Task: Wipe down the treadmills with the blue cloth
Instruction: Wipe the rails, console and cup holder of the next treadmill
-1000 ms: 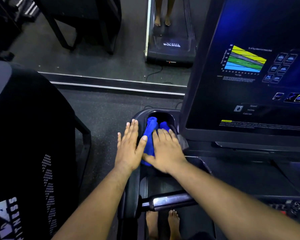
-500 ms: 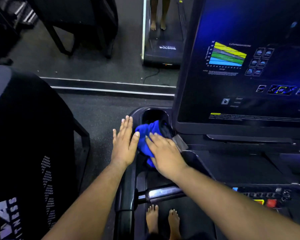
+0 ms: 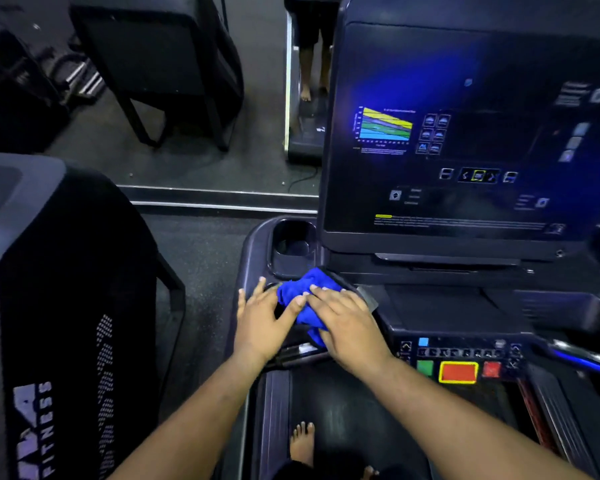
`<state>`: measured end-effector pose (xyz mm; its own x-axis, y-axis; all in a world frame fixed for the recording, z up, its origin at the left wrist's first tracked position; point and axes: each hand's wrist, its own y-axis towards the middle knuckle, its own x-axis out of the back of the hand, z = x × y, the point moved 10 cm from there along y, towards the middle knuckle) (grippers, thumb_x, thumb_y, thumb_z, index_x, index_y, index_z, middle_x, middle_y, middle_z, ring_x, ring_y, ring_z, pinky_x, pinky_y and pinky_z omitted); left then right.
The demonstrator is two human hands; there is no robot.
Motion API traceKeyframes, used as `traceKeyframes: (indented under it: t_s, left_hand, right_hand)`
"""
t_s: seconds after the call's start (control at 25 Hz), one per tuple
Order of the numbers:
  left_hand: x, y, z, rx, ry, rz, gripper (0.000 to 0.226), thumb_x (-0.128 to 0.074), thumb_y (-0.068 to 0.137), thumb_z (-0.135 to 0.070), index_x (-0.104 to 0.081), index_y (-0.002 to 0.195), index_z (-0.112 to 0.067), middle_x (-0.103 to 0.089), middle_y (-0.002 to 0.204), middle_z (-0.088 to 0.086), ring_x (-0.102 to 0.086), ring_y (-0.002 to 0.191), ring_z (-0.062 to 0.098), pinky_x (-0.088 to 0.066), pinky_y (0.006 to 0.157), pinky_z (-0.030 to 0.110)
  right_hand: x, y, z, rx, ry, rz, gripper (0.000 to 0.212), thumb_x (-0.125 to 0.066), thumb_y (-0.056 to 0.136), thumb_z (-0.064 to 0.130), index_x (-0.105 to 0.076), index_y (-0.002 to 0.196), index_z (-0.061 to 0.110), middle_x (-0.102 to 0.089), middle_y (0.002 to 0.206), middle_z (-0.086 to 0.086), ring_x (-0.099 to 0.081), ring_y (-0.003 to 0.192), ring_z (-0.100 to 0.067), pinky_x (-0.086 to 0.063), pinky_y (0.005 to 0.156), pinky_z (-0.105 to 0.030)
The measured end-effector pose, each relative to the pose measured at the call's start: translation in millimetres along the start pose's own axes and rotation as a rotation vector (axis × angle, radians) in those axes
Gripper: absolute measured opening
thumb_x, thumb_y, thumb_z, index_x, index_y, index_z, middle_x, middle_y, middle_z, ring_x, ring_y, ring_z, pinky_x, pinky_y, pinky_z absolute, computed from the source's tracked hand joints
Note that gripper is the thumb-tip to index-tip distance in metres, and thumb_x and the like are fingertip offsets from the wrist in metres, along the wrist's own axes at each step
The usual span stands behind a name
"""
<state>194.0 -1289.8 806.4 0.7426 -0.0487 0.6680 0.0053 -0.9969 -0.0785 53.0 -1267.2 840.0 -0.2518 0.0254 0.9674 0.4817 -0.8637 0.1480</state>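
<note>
Both hands flat, fingers straight: right hand [image 3: 349, 325] presses crumpled blue cloth [image 3: 303, 299], left hand [image 3: 262, 323] beside it. I see glossy dark plastic treadmill console [image 3: 253, 251] w/ round cupholder [image 3: 293, 245], gym mirror [image 3: 187, 98] behind.

Lower left: big black machine housing [image 3: 66, 306] with "FITNESS" lettering, partly cut off. Upper left: dark machine frame on angled legs [image 3: 160, 71] standing on grey floor [image 3: 201, 251]. A silver floor strip [image 3: 222, 199] runs across mid-frame. Top centre: a person's bare legs [image 3: 312, 71], seemingly a mirror reflection. A thin black cable [image 3: 303, 180] curls on the floor beneath. Bottom centre: bare foot [image 3: 302, 441].
</note>
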Motion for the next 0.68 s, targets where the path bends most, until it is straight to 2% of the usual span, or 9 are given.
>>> traceKeyframes:
  t_s: [0.08,0.12,0.2,0.28,0.32,0.4,0.48,0.56,0.68]
  left_hand:
    - [-10,-15,-21,0.148,-0.517,0.025,0.036,-0.062,0.088,-0.051,-0.07,0.107,-0.022,-0.076,0.104,-0.006,-0.066,0.111,0.02,-0.043,0.107,0.044]
    - [-14,-21,-34,0.192,-0.691,0.024,0.019,-0.066,0.09,-0.03,-0.07,0.104,-0.018,-0.076,0.097,-0.003,-0.068,0.1,0.02,-0.05,0.096,0.04]
    - [-12,-32,-63,0.213,-0.798,-0.013,0.018,-0.061,0.089,-0.008,-0.071,0.102,-0.016,-0.076,0.094,0.003,-0.066,0.09,0.017,-0.05,0.086,0.039]
    - [-14,-40,-86,0.25,-0.864,-0.034,0.023,-0.057,0.085,-0.011,-0.072,0.1,-0.019,-0.076,0.097,0.007,-0.065,0.09,0.02,-0.05,0.085,0.041]
    - [-16,-47,-103,0.243,-0.876,-0.035,0.024,-0.054,0.085,-0.012,-0.073,0.098,-0.02,-0.076,0.097,0.005,-0.065,0.092,0.021,-0.05,0.086,0.041]
    - [-29,-63,-141,0.176,-0.894,-0.013,0.031,-0.048,0.085,-0.01,-0.075,0.096,-0.022,-0.076,0.101,0.002,-0.066,0.097,0.022,-0.049,0.09,0.039]
    - [-50,-79,-179,0.103,-0.908,0.055,0.036,-0.044,0.087,-0.006,-0.075,0.099,-0.022,-0.075,0.106,0.0,-0.067,0.101,0.016,-0.051,0.091,0.034]
    - [-78,-94,-216,0.038,-0.907,0.144,0.036,-0.043,0.092,-0.003,-0.071,0.105,-0.022,-0.074,0.107,-0.002,-0.067,0.1,0.011,-0.052,0.088,0.027]
    - [-127,-107,-246,-0.03,-0.801,0.25,0.021,-0.057,0.097,-0.009,-0.063,0.113,-0.02,-0.072,0.108,0.0,-0.066,0.098,0.009,-0.052,0.083,0.021]
  right_hand:
    - [18,-16,4,0.002,0.011,-0.048,0.065,-0.057,0.076,0.034,-0.051,0.139,0.02,-0.052,0.146,0.002,-0.052,0.129,-0.018,-0.03,0.114,-0.044]
    - [28,-26,4,0.014,0.027,-0.059,0.066,-0.061,0.079,0.035,-0.048,0.142,0.02,-0.048,0.15,0.002,-0.048,0.134,-0.018,-0.027,0.117,-0.048]
    - [45,-48,-4,0.016,0.127,-0.05,0.071,-0.058,0.088,0.052,-0.038,0.15,0.023,-0.034,0.159,0.004,-0.034,0.144,-0.016,-0.018,0.121,-0.047]
    - [64,-66,-25,-0.05,0.338,-0.053,0.081,-0.052,0.087,0.066,-0.031,0.153,0.025,-0.023,0.163,0.004,-0.021,0.149,-0.014,-0.013,0.122,-0.036]
    - [78,-78,-41,-0.115,0.444,-0.117,0.082,-0.054,0.087,0.066,-0.031,0.153,0.023,-0.024,0.162,0.002,-0.021,0.149,-0.013,-0.014,0.121,-0.03]
    - [105,-108,-80,-0.298,0.629,-0.259,0.082,-0.061,0.088,0.055,-0.029,0.153,0.018,-0.028,0.16,0.001,-0.023,0.147,-0.008,-0.016,0.119,-0.021]
    - [109,-142,-114,-0.476,0.892,-0.262,0.083,-0.068,0.089,0.043,-0.022,0.155,0.019,-0.031,0.155,0.008,-0.031,0.138,0.008,-0.022,0.114,-0.015]
    - [111,-179,-138,-0.556,1.135,-0.301,0.076,-0.074,0.086,0.036,-0.035,0.15,0.024,-0.044,0.146,0.016,-0.045,0.124,0.014,-0.035,0.111,-0.02]
    - [123,-238,-177,-0.64,1.186,-0.501,0.043,-0.077,0.083,0.027,-0.058,0.121,0.021,-0.067,0.118,0.009,-0.062,0.108,-0.003,-0.047,0.096,-0.028]
